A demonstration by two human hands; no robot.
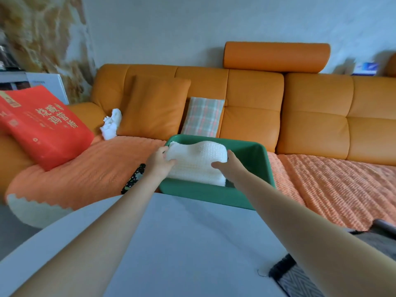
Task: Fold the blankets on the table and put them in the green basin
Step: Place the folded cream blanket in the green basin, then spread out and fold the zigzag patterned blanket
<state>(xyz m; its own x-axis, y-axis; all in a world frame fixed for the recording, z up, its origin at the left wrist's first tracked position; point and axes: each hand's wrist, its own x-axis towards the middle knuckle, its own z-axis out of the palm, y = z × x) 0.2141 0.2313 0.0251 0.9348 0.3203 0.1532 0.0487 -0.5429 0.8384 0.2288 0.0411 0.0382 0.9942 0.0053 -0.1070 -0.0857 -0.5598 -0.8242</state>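
Looking down through the head camera, I see both arms stretched out over the white counter (192,243) to the green basin (203,195), which sits on the sofa (310,103) seat just past the counter's far edge. The folded white blanket (201,159) is inside the basin's walls, toward its left side, and its top rises above the far rim. I cannot tell whether it rests on the bottom.

The left hand (159,160) grips the blanket's left edge, thumb on top and fingers curled round the knit. The right hand (230,166) holds the right edge, with the thumb laid across the near face and the fingers wrapped over the side — both are clasped on the fabric.

At the counter's lower right corner lies a second blanket (293,279), dark with a grey chevron pattern and only partly in view.

An orange ribbed throw (332,179) covers the sofa seat under the basin. Against the backrest lean an orange cushion (154,106) and a plaid cushion (202,117), the plaid one straight behind the basin. A crumpled white cloth (111,124) sits left of the orange cushion, and a red bag (42,129) with printed characters leans at the sofa's left end. A small dark patterned object (134,179) lies on the throw just left of the left forearm — I cannot make out what it is.
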